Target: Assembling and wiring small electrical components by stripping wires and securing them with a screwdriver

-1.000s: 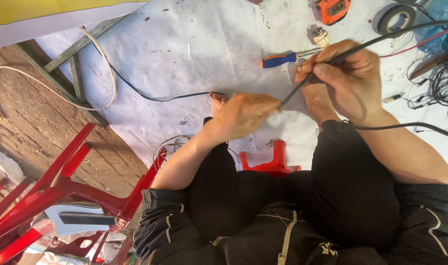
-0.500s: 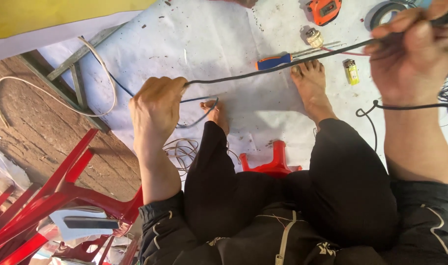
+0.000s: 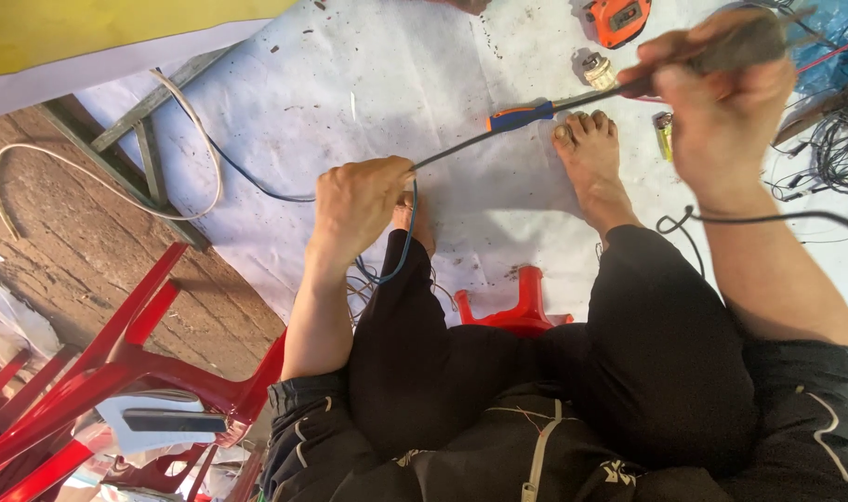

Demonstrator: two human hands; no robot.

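A dark cable (image 3: 461, 147) runs taut between my two hands above a white sheet (image 3: 368, 84). My left hand (image 3: 359, 200) grips it near my left knee, and a loop of the cable hangs down below the fist. My right hand (image 3: 722, 88) is raised at the upper right and closed on the cable's other end. I sit on a low red stool (image 3: 517, 311) in black trousers, with both bare feet on the sheet.
A screwdriver with a blue and orange handle (image 3: 522, 116) lies on the sheet beside my right foot. An orange tape measure (image 3: 621, 19) sits at the top. Tangled black wires (image 3: 838, 139) lie at the right. Red plastic chairs (image 3: 99, 372) stand at the lower left. A white cable (image 3: 117, 195) curves over wooden slats.
My hands have pulled apart along the cable, the left out to the side and the right upward. In the last half second my left hand has come back toward my knee.
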